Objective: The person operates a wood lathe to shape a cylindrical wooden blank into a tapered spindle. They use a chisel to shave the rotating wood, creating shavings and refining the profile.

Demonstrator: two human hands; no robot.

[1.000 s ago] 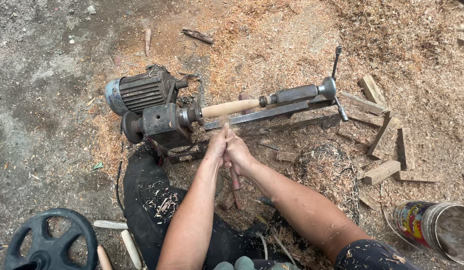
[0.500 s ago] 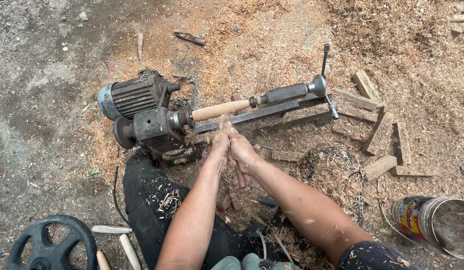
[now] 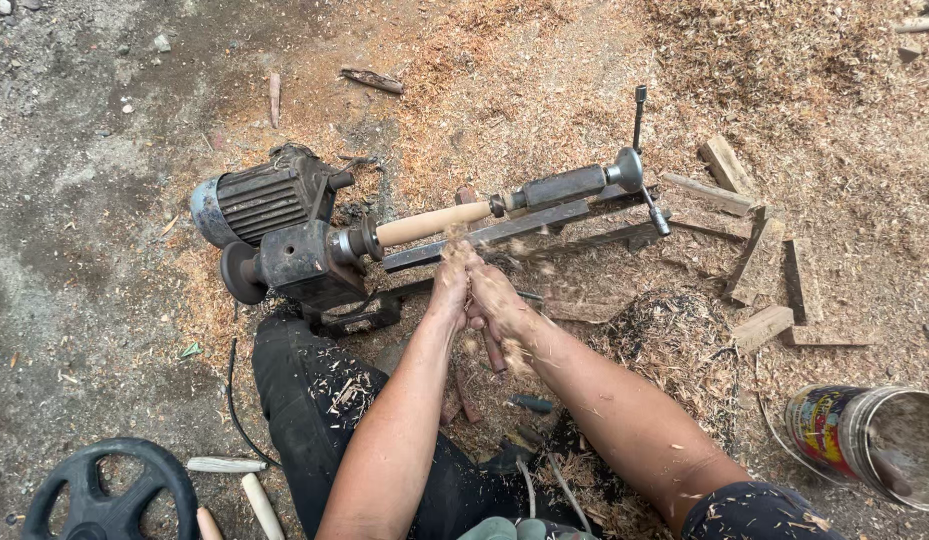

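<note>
A pale wooden spindle (image 3: 429, 222) is mounted in a small ground-level lathe, between the rusty headstock (image 3: 304, 258) and the grey tailstock (image 3: 574, 185). My left hand (image 3: 449, 285) and my right hand (image 3: 496, 297) are pressed together just in front of the spindle, below its right end. Both grip a turning chisel whose reddish wooden handle (image 3: 492, 352) sticks out under them. The chisel's tip is hidden by my fingers. Wood chips hang in the air around my hands.
A ribbed electric motor (image 3: 254, 200) sits left of the headstock. Cut wood blocks (image 3: 759, 262) lie at right beside a shavings heap (image 3: 674, 340). A tin can (image 3: 864, 435) stands bottom right. A black wheel (image 3: 104, 492) and pale turned sticks (image 3: 256, 502) lie bottom left.
My hands stay clasped on the chisel and have edged slightly right along the spindle. Chips now spray around them. The view has shifted a little.
</note>
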